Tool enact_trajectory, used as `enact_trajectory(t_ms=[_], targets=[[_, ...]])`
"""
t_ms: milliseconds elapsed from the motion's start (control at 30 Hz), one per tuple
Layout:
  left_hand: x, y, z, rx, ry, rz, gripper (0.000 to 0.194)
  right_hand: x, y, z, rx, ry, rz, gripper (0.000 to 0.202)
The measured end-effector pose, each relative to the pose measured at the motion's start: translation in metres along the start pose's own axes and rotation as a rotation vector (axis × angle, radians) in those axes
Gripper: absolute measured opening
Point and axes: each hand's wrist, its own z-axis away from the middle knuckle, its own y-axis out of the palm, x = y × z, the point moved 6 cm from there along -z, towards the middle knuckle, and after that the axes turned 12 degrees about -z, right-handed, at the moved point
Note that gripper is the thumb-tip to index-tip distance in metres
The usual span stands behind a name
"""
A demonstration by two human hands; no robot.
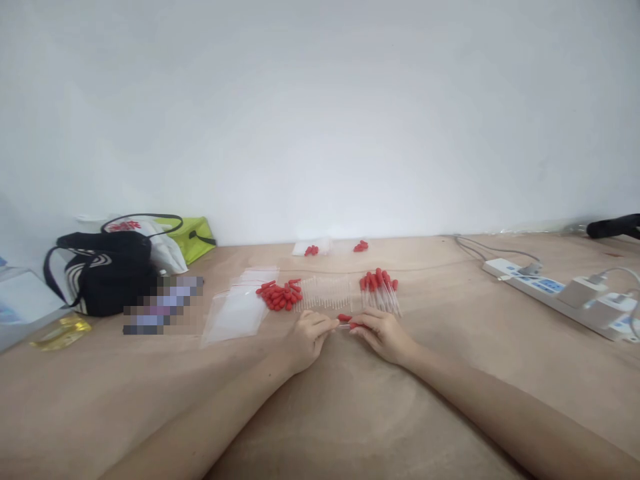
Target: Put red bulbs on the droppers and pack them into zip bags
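My left hand (310,337) pinches one end of a thin clear dropper tube (344,326). At the tube's other end my right hand (383,333) grips a red rubber bulb (353,326), mostly covered by the fingers. Just behind the tube shows another red bulb (344,317); whether a finger touches it I cannot tell. Beyond my hands lies a row of clear tubes (327,291). A heap of loose red bulbs (280,295) is left of that row. To its right, several droppers with red bulbs fitted (380,283) lie side by side.
Clear plastic bags (237,313) lie left of the bulbs. Small red bulb groups (311,251) (361,246) sit near the wall. A black bag (107,273), a green bag (195,237) and yellow tape (63,333) are at left. A power strip (545,290) with plugged-in chargers is at right.
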Motion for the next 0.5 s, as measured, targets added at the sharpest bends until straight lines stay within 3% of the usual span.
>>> enact_trajectory(t_ms=[233,500], targets=[[-0.0014,0.0029,-0.0007,0.078,-0.009,-0.022,0.025,0.0008,0.0019,0.0022,0.040,-0.045,0.110,0.023],[-0.0079,0.0030,-0.0004,0.061,-0.004,-0.081,0.023,0.0013,0.0066,0.0037,0.128,-0.071,0.239,0.020]])
